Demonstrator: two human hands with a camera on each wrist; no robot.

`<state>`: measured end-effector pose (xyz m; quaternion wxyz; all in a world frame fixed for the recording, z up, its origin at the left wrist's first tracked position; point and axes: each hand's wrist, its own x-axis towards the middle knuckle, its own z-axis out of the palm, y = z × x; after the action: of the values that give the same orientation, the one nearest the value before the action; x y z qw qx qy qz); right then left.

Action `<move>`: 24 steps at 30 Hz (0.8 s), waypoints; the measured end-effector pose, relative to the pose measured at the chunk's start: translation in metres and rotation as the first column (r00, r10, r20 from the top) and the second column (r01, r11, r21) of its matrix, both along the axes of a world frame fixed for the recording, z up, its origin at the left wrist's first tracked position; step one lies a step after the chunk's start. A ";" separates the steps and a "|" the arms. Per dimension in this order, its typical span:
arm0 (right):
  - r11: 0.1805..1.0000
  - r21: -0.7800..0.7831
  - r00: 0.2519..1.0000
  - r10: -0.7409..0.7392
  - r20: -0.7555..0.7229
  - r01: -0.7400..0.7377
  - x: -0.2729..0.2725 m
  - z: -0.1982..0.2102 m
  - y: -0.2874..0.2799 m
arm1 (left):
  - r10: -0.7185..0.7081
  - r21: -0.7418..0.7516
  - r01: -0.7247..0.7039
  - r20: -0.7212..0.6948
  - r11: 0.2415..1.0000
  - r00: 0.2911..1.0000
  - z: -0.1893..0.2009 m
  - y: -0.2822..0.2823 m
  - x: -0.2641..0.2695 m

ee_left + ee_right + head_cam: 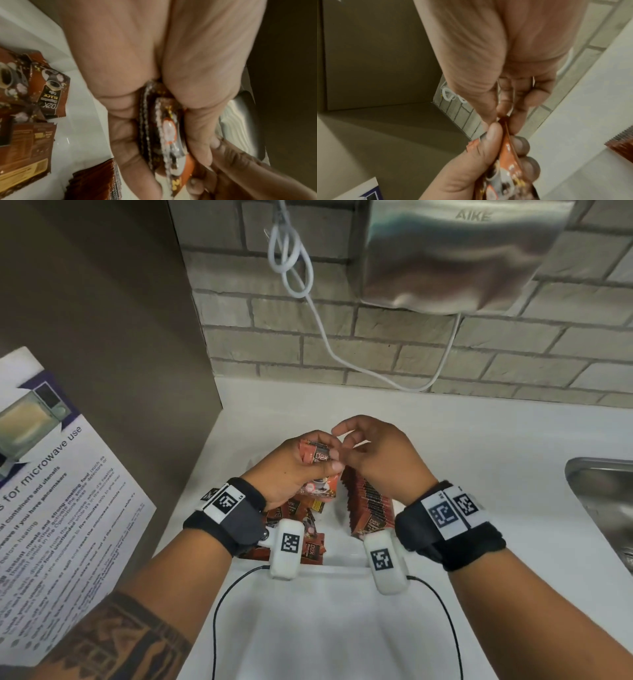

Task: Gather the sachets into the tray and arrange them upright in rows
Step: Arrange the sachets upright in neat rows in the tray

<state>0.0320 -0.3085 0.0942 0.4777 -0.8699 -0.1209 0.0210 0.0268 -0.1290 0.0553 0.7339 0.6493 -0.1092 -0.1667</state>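
My left hand (320,455) grips a small bundle of brown-orange coffee sachets (317,457) above the white tray (329,567). In the left wrist view the bundle (164,128) shows edge-on between thumb and fingers. My right hand (346,441) meets it from the right. In the right wrist view my right hand's thumb and fingertips (515,121) pinch the top edge of one sachet (510,159) in that bundle. An upright row of sachets (370,501) stands in the tray's right half. Loose sachets (301,529) lie flat in its left half, partly hidden by my left wrist.
A steel sink (603,508) is set into the white counter at the right. A brown side panel with a microwave notice (51,491) closes off the left. On the brick wall behind hang a hand dryer (462,251) and a looped white cable (308,285).
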 end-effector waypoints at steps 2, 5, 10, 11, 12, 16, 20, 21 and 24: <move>1.000 0.007 0.998 0.016 -0.054 -0.016 0.007 0.004 -0.001 | 0.002 -0.004 -0.002 -0.008 1.000 1.000 -0.001 0.000 0.000; 0.998 0.069 0.997 -0.005 -0.077 0.011 0.015 0.008 -0.004 | -0.048 -0.030 0.047 -0.036 0.998 0.998 -0.001 0.005 0.002; 0.999 -0.036 0.992 0.023 -0.128 -0.028 0.020 0.017 -0.002 | -0.010 0.025 0.010 -0.001 1.000 1.000 -0.004 0.011 0.010; 0.997 -0.073 0.991 0.012 -0.135 -0.022 0.022 0.019 -0.002 | -0.001 0.046 0.000 0.009 0.999 1.000 -0.005 0.011 0.012; 0.994 -0.108 0.990 -0.004 -0.138 -0.011 0.024 0.021 -0.002 | 0.006 0.068 -0.008 0.019 0.998 1.000 -0.005 0.011 0.013; 0.965 -0.262 0.993 -0.013 -0.114 -0.018 0.036 0.027 0.004 | 0.073 0.152 -0.082 0.066 0.985 0.995 -0.006 0.009 0.021; 0.945 -0.327 0.999 0.008 -0.040 -0.020 0.051 0.030 0.009 | 0.188 0.114 -0.195 0.072 0.974 0.980 -0.001 0.008 0.030; 0.946 -0.324 1.000 0.006 -0.015 -0.010 0.055 0.029 0.009 | 0.225 0.165 -0.236 0.083 0.958 0.971 -0.001 0.010 0.033; 0.924 -0.382 1.000 -0.011 0.013 0.015 0.068 0.021 0.009 | 0.317 0.405 -0.333 0.107 0.852 0.942 -0.008 0.020 0.040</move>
<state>0.1000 -0.2992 0.1155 0.2987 -0.9472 -0.1113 0.0363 0.0663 -0.1088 0.0475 0.5935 0.8030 0.0269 -0.0478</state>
